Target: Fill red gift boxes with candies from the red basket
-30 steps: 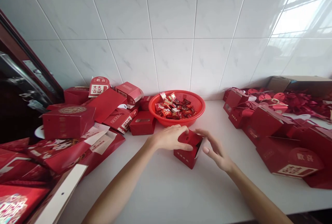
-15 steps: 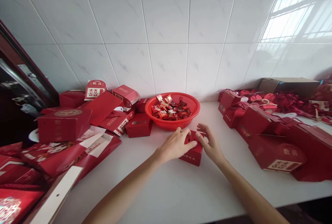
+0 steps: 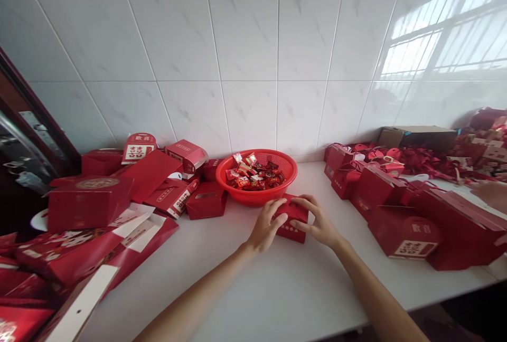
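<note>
A small red gift box with pale lettering on its front stands on the white tabletop, between my two hands. My left hand grips its left side, thumb across the front edge and fingers over the top. On the opposite side my right hand holds it the same way, thumb at the front and fingers reaching over the top. Just behind the box is a red plastic basket of wrapped candies. The inside of the box cannot be seen.
Red boxes and folded cartons lie piled at the left. At the right stand several red gift bags, a box with white characters and a brown cardboard box. Another person's hand shows at the right edge.
My left hand has shifted from on top of the box to its left side. My right hand has closed round the right side. The view has turned slightly right.
</note>
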